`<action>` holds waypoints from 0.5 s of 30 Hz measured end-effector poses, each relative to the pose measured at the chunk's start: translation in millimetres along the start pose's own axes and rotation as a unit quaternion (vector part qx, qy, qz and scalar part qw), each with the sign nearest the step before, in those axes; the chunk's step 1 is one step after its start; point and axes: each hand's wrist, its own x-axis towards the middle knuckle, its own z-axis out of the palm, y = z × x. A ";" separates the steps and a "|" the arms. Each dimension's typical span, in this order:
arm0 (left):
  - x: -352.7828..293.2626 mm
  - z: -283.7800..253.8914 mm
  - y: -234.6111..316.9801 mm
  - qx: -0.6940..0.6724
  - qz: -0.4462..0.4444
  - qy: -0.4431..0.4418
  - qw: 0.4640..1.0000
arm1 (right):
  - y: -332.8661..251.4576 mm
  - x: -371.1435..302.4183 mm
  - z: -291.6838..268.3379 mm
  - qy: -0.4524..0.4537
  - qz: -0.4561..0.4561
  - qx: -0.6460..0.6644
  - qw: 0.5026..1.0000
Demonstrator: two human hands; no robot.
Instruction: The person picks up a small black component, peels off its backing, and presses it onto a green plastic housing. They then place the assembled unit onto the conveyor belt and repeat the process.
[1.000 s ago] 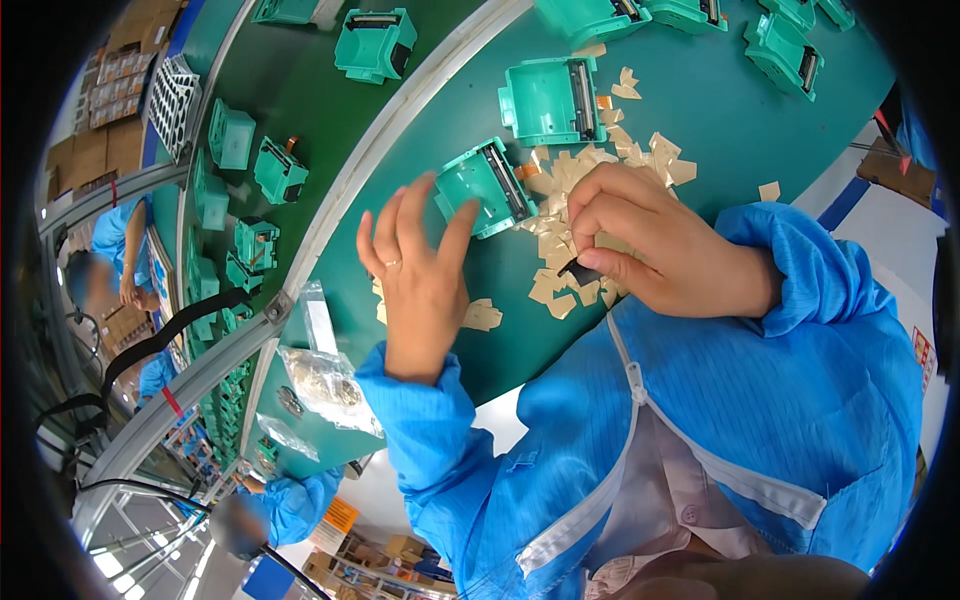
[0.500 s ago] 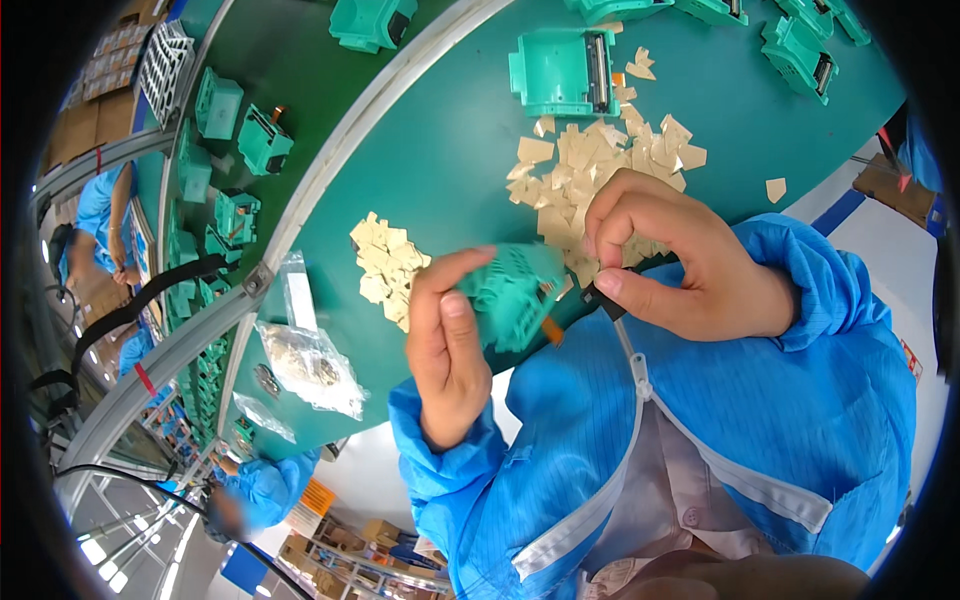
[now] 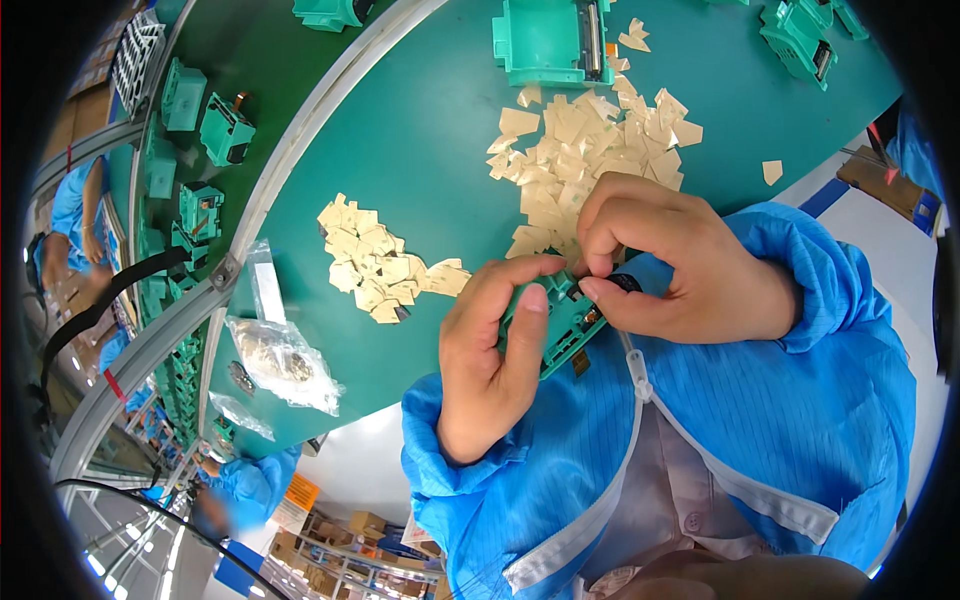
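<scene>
My left hand grips a green plastic housing in front of my chest, thumb along its upper side. The housing is tilted, showing a slotted face with a small copper-coloured piece at its lower edge. My right hand has thumb and forefinger pinched together at the housing's right end. A small black part shows at these fingertips, partly covered; its kind cannot be made out. Just beyond both hands lies a large heap of cream-coloured paper pieces. A smaller heap of them is to the left.
A green housing with a black roller stands on the green table beyond the heap. More housings are at the far right. Clear plastic bags lie left. A metal rail separates another row of housings. Co-workers sit further left.
My left hand has brought the green housing right, up against my right fingertips, and turned it. The two hands, apart before, now meet at it. The view has shifted slightly.
</scene>
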 end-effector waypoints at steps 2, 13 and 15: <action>-0.3 -1.0 -0.9 0.009 0.000 -0.004 1.000 | -0.4 -0.6 -0.6 -0.003 0.004 -0.022 1.000; 1.4 1.2 0.3 0.035 -0.006 -0.003 0.999 | 1.6 2.3 1.6 0.003 -0.007 -0.042 0.999; 1.9 0.8 -1.1 0.045 0.000 0.001 0.999 | 2.1 2.9 1.9 0.006 -0.005 -0.043 0.999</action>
